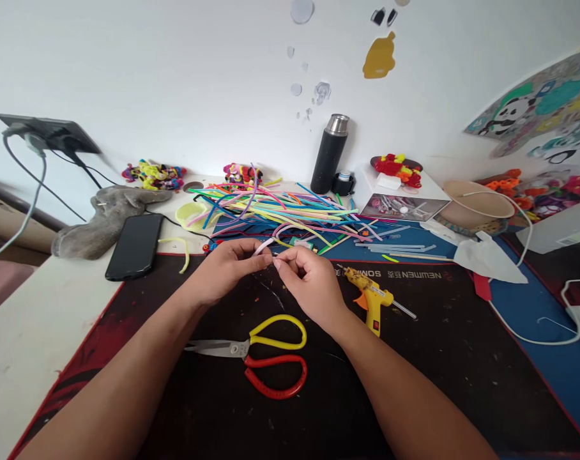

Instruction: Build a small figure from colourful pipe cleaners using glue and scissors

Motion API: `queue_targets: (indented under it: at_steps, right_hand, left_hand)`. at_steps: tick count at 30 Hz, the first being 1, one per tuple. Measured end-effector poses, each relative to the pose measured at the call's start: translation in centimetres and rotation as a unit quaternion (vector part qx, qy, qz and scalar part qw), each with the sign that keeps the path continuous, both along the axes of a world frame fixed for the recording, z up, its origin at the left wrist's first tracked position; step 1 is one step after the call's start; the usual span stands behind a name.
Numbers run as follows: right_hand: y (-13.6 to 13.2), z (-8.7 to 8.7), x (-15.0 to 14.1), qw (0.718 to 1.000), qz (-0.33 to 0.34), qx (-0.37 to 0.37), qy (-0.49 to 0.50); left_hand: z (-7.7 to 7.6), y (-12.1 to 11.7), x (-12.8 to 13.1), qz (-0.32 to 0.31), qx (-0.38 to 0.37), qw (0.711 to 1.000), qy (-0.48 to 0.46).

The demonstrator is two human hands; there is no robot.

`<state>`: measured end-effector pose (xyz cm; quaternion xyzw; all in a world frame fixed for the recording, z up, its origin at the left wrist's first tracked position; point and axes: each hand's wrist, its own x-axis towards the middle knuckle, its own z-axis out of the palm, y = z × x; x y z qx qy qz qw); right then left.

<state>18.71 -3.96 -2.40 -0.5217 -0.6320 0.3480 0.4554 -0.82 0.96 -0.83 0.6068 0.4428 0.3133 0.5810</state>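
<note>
My left hand [227, 268] and my right hand [309, 281] meet above a black desk mat [438, 358], fingertips pinched together. Between them they hold a pale pink pipe cleaner [265, 246] that curves up from my left fingers. Both hands are closed on it. Just behind them lies a heap of coloured pipe cleaners [280, 207]. Scissors with one yellow and one red handle [266, 354] lie on the mat below my hands. A yellow glue gun [369, 297] rests to the right of my right hand.
A black phone [135, 246] and a grey plush toy [103, 214] lie at the left. A black flask [329, 154], a small white box [405, 191], a bowl [476, 207], glue sticks [395, 246], white cables and finished colourful crafts line the back and right.
</note>
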Motion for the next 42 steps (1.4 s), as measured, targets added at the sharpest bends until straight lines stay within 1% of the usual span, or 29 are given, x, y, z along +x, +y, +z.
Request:
queue_targets:
  at_steps: [4,6,8,10,13,16,23,31,36,42]
  right_hand:
    - [-0.2,0.0,-0.1,1.0,0.004,0.001,0.002]
    - [-0.2,0.1,-0.1,1.0,0.007,-0.006,0.002]
    - [0.0,0.2,0.0,0.999,0.017,-0.025,0.017]
    - [0.3,0.3,0.2,0.996,0.037,-0.059,0.056]
    - [0.6,0.3,0.4,0.984,0.065,-0.114,0.122]
    - [0.7,0.2,0.6,0.975,0.072,-0.138,0.156]
    - [0.7,0.2,0.7,0.974,0.082,-0.15,0.15]
    - [0.7,0.4,0.8,0.966,0.093,-0.159,0.178]
    - [0.7,0.6,0.8,0.965,0.094,-0.166,0.181]
    - [0.6,0.7,0.7,0.954,0.106,-0.179,0.214]
  left_hand:
    - [0.0,0.1,-0.1,-0.014,-0.036,0.999,-0.022]
    - [0.1,0.1,-0.2,-0.023,-0.042,0.999,-0.02]
    - [0.2,0.1,-0.3,-0.025,-0.029,0.999,-0.007]
    - [0.3,0.1,-0.3,-0.019,-0.006,1.0,0.013]
    - [0.5,0.1,-0.3,-0.011,0.027,0.999,0.041]
    - [0.7,0.1,-0.3,-0.015,0.044,0.998,0.051]
    - [1.3,-0.1,-0.1,-0.056,0.027,0.997,0.05]
    - [1.4,-0.2,-0.1,-0.063,0.014,0.997,0.046]
    - [1.4,-0.1,0.0,-0.046,0.009,0.998,0.039]
    - [0.5,0.0,-0.4,-0.028,0.007,0.999,0.017]
